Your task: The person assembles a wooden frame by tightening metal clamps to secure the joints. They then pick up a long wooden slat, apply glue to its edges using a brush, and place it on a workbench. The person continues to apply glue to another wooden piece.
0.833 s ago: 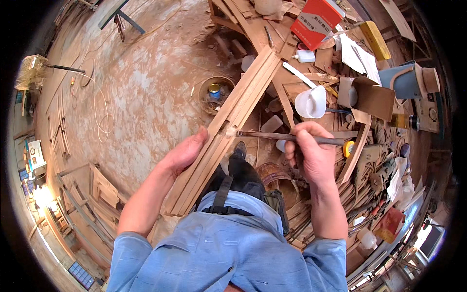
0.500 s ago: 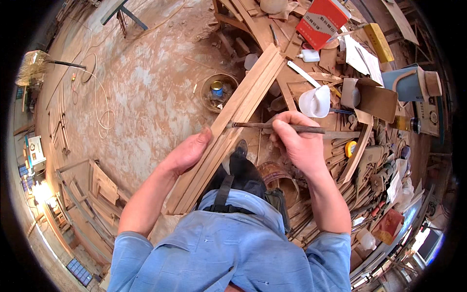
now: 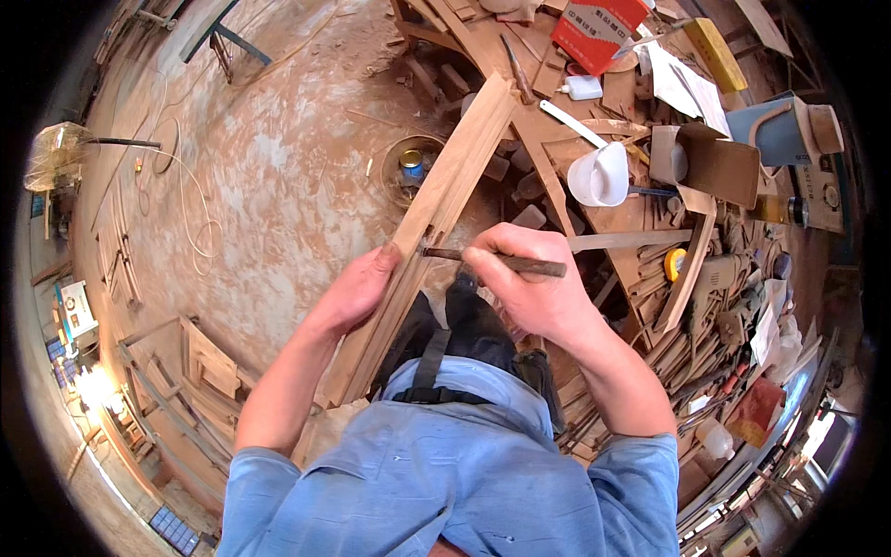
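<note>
A long, grooved wooden piece (image 3: 453, 176) lies diagonally in front of me, from my lap to the workbench edge at the upper right. My left hand (image 3: 360, 290) grips its left side, thumb on top and fingers hidden beneath. A dark notch shows in the wood just beyond the thumb. In my right hand (image 3: 524, 278) is a slim, dark stick-like tool (image 3: 541, 266), pinched near its middle. Its small greyish tip touches or nearly touches the wood beside the notch; whether it is a blade or bristles is too small to tell.
The cluttered workbench at right bears a white plastic cup (image 3: 599, 174), a small white bottle (image 3: 582, 88), a red box (image 3: 599, 32) and a yellow tape measure (image 3: 676, 264). On the floor ahead, a round tub (image 3: 390, 176) holds a blue can (image 3: 412, 167). Wooden frames (image 3: 209, 362) stand at left.
My right hand has moved left and slightly down with the tool, whose tip now sits lower along the wood. The view has shifted slightly; my left hand keeps its grip.
</note>
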Demonstrator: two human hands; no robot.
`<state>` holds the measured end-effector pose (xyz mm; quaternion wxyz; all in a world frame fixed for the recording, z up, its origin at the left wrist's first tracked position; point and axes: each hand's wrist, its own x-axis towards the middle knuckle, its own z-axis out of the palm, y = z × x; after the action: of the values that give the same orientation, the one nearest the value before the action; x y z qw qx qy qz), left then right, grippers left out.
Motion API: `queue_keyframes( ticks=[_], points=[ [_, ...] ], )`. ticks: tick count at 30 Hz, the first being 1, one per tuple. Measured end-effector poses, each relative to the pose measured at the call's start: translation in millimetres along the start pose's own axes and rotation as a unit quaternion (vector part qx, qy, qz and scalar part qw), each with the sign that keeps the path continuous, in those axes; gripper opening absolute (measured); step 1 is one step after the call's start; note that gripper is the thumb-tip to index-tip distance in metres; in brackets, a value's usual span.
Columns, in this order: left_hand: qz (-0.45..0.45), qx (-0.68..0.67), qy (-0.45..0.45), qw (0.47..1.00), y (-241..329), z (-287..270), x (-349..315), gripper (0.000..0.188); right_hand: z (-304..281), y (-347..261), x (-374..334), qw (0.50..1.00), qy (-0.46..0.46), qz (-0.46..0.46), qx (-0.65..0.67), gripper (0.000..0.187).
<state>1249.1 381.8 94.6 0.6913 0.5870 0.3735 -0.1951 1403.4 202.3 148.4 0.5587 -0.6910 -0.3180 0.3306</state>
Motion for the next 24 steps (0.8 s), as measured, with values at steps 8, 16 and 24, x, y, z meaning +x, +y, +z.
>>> queue_keyframes(
  ticks=[8, 16, 24],
  points=[
    [-0.138, -0.201, -0.009, 0.970, -4, -4, 1, 0.071, 12, 27, -13, 0.992, 0.095, -0.077, -0.008, 0.008],
    [-0.127, -0.219, -0.034, 0.967, -13, -11, 3, 0.078, 19, 36, -22, 0.978, 0.096, 0.086, 0.162, 0.009],
    [0.013, -0.052, 0.006, 0.999, -16, -11, 2, 0.055, 14, 22, -11, 0.991, 0.098, -0.094, -0.007, 0.010]
  ],
)
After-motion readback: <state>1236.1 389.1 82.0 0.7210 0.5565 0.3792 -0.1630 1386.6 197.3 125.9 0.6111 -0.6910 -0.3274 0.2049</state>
